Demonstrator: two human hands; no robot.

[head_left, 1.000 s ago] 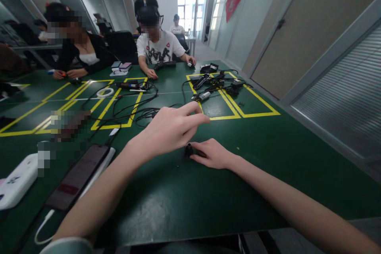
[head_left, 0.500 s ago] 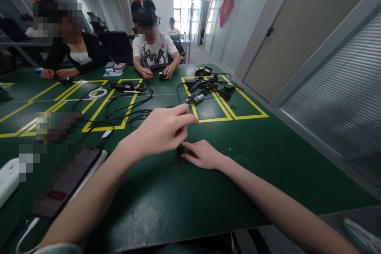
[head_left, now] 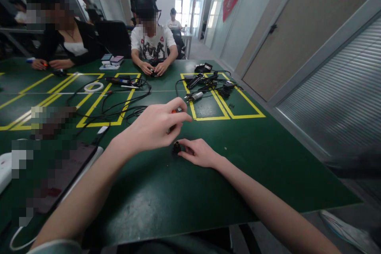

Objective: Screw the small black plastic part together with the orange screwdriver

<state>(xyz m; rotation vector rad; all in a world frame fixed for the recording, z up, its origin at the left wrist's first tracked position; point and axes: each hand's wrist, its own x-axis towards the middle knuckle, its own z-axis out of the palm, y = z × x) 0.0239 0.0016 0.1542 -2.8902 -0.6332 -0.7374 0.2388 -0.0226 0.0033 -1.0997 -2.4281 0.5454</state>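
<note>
My left hand point(head_left: 159, 125) hovers over the middle of the green table point(head_left: 178, 202), its fingers closed round a red-and-dark screwdriver point(head_left: 177, 110). Most of that tool is hidden by my fingers; only the top of its handle shows clearly. Just below, a small black plastic part point(head_left: 176, 148) stands on the tabletop, with an opening at its top. Thumb and fingertips of my right hand point(head_left: 200, 152) grip this part from the right side. A gap separates my left hand from the black part.
Black cables and tools point(head_left: 208, 83) lie within yellow tape ahead. More cable point(head_left: 127, 105) and a white ring point(head_left: 93, 87) are left of centre. A phone point(head_left: 64, 174) and white power strip point(head_left: 5, 170) sit near left. Co-workers, one with hands point(head_left: 153, 69) on a dark object, sit opposite.
My left hand has lifted slightly away from the black part, uncovering its top. My right hand still grips the part. The opposite co-worker's hands have come together. The view has shifted a little.
</note>
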